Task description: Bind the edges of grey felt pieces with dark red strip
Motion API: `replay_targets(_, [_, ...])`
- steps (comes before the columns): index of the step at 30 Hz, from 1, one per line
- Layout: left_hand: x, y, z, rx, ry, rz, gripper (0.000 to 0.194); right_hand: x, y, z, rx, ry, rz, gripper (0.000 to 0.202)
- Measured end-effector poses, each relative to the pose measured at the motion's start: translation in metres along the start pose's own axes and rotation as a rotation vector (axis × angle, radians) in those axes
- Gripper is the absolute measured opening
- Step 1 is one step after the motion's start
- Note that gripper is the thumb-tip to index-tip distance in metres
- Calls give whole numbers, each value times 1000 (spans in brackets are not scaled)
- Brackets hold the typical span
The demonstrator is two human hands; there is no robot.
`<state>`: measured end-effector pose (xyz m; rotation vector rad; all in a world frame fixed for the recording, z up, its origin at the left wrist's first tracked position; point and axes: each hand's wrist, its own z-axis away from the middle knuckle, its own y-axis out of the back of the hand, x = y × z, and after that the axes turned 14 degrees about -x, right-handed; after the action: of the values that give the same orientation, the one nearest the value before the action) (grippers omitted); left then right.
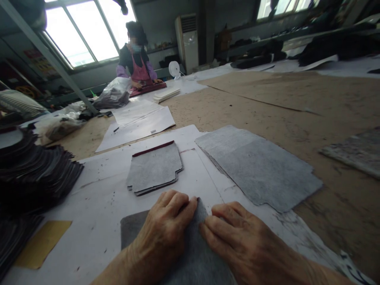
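A grey fabric panel (196, 253) lies in front of me on white paper, partly hidden under my hands. My left hand (166, 225) is closed on the panel's far edge, thumb and forefinger pressed together at a small dark corner. Close by on the right, my right hand (237, 233) has its fingers curled and pressed on the panel's right edge. Just beyond them rests a small stack of notched grey panels (156, 166), the top one with a dark red strip along its far edge. Larger grey panels (255, 162) lie stacked to the right.
Tall piles of dark pieces (32, 170) stand at the left, near a yellow-brown card (44, 243). White sheets (139, 122) and a clear plastic bag (114, 93) lie farther back. Across the table a person in a red apron (139, 69) works near a small white fan (174, 70).
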<state>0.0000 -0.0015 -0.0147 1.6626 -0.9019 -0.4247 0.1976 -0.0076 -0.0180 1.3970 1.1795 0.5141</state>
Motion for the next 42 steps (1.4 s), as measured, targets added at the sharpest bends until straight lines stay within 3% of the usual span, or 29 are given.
replay_targets(7, [2, 1, -1, -30, -12, -8, 30, -5, 4, -1, 30, -33, 16, 29])
replay_targets(15, [3, 3, -3, -37, -7, -48, 33, 8, 8, -6, 147, -78, -162, 33])
replay_targets(21, [4, 2, -4, 17, 25, -43, 25, 9, 2, -17, 68, -119, 89, 38])
replay_targets(26, [1, 1, -1, 40, 20, -56, 31, 6, -1, -17, -18, -126, 220, 38])
replay_targets(29, [-3, 6, 6, 9, 21, -18, 39, 6, 0, -16, -26, -124, 231, 36])
replay_targets(34, [-7, 18, 24, -2, 30, 25, 34, 7, 0, -15, -40, -114, 208, 35])
replay_targets(42, [-8, 14, 30, 6, 66, 9, 26, 10, 10, -16, 3, -20, 234, 40])
